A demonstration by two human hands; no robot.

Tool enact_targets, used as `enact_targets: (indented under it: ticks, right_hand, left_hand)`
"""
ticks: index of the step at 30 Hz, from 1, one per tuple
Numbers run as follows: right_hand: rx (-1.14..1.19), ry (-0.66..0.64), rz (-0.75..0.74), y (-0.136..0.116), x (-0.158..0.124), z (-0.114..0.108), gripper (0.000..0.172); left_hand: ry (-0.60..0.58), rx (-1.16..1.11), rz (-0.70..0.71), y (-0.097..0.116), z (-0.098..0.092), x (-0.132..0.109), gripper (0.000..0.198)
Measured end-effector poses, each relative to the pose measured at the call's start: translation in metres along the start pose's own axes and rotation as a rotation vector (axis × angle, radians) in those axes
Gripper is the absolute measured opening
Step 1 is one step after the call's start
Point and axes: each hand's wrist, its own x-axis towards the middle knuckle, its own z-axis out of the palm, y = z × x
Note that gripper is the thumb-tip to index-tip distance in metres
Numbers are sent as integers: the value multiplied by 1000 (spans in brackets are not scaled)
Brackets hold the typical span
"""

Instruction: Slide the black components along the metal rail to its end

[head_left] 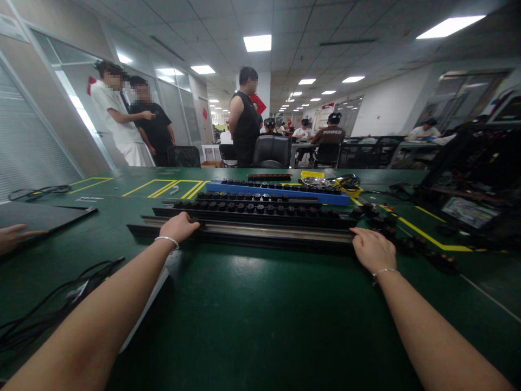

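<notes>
A long black rail (277,231) with a bare metallic strip along its top lies crosswise on the green table. My left hand (179,227) is closed over its left part, fingertips pressed together at a small dark piece that I cannot make out. At the rail's right end, my right hand (373,250) has its fingers bent over and gripping it. Just behind stands another black rail (277,215) carrying a row of black round parts. Beyond that is a blue rail or tray (334,199), with more such parts in rows near it.
Black cables (52,304) lie at left, near a dark flat panel (61,214) with another person's hand (18,237) on it. Loose black parts (423,247) are strewn at right beside dark equipment (468,179). A metal dish (316,182) sits at the back. Several people stand or sit beyond.
</notes>
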Motion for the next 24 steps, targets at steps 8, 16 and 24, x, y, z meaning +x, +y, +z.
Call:
enact_targets:
  ticks: [8,16,24]
  right_hand:
    - [7,-8,8,2,1,1,47]
    - [9,-1,12,0,0,2,47]
    - [32,-7,21,1,1,1,47]
  left_hand:
    - [6,-41,-49,9,4,-4,46]
    - [21,-53,-74,19,5,-12,46]
    - [9,-78,-84,30,7,-18,46]
